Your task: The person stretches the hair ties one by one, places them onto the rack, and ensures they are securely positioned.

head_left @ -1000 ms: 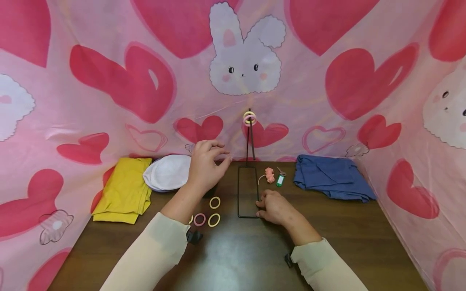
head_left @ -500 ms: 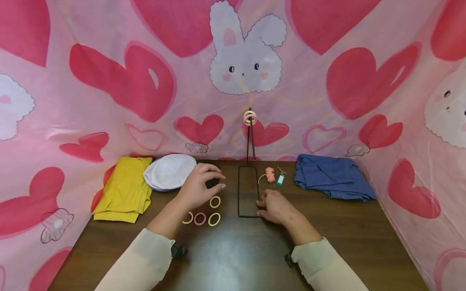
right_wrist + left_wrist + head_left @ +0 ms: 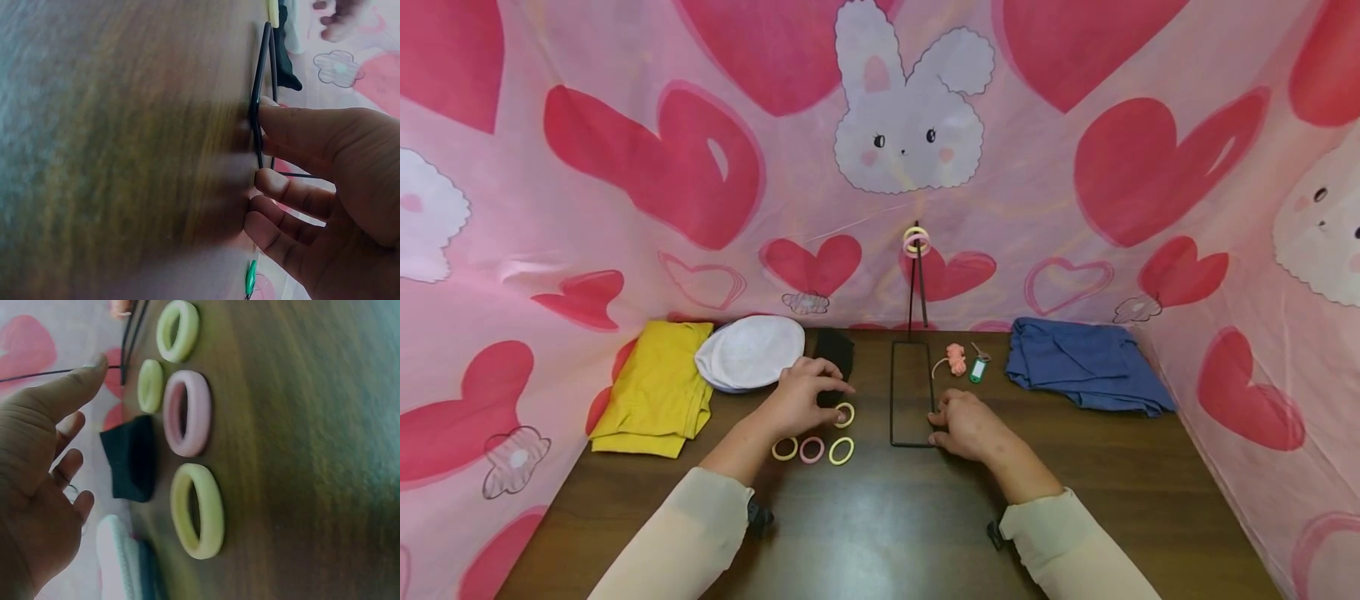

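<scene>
A black metal stand [image 3: 892, 396] has a rectangular wire base on the table and a tall upright at its back. A yellow ring and a pink ring [image 3: 917, 242] hang near the upright's top. My right hand [image 3: 967, 427] holds the front right corner of the base, thumb and fingers at the rod [image 3: 256, 106]. Over the left side my left hand [image 3: 797, 395] hovers with loose fingers and nothing held, its thumb tip overlapping the rear yellow ring [image 3: 847, 414]. Nearer me lie a pink ring [image 3: 812, 450], a yellow ring [image 3: 842, 451] and another yellow ring [image 3: 785, 449].
Behind the left hand are a folded black cloth [image 3: 835, 350] and a white oval cloth item [image 3: 752, 354]. A folded yellow cloth [image 3: 655, 387] lies far left, a folded blue cloth [image 3: 1082, 367] right. Beside the stand are coral yarn [image 3: 955, 359] and a green key tag [image 3: 977, 370].
My left hand has come down and back from beside the stand's upright to the rear yellow ring, uncovering the black cloth. The right hand has stayed on the base.
</scene>
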### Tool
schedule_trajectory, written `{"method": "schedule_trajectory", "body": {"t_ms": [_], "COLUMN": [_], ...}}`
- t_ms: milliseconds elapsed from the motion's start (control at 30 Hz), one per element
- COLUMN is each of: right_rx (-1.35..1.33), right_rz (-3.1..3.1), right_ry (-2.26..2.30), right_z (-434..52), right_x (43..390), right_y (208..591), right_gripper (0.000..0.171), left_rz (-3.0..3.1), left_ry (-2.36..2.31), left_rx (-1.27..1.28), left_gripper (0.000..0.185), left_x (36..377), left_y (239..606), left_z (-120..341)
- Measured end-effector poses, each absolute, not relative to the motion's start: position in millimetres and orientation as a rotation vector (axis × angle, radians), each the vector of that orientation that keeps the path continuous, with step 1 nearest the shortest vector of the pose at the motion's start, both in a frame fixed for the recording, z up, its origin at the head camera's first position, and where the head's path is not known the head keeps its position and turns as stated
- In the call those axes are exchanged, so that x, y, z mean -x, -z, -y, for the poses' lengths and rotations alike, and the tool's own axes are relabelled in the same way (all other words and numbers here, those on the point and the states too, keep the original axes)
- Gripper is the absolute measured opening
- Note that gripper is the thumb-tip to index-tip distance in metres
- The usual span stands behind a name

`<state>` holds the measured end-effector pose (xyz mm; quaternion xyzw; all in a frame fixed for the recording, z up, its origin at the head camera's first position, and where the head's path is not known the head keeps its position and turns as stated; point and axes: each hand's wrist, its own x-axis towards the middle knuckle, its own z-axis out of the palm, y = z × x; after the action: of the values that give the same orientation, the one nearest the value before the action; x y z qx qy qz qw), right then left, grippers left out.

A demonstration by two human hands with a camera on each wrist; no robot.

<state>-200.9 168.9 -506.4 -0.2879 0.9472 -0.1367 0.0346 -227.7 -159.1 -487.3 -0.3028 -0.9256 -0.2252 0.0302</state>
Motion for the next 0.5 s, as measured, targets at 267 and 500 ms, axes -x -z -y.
{"method": "schedule_trajectory", "body": {"t_ms": [267,500], "right_rx": [0.887,0.889], "right_rz": [-2.917,-2.917], "right_ry": [0.414,0.423], "right_z": [-169.6,-170.3], "right_x": [201.2,200.6], "right_y": [506.8,506.6], "right_gripper": [0.037,0.036], "left_rz": [3.032,3.098], "left_ry": [0.534,0.449], "left_rx": [0.922,0.923], "left_gripper": [0.051,0.050], "left_x": [237.0,241.0], "left_y": [501.2,505.0], "left_z": [162.6,161.3]}}
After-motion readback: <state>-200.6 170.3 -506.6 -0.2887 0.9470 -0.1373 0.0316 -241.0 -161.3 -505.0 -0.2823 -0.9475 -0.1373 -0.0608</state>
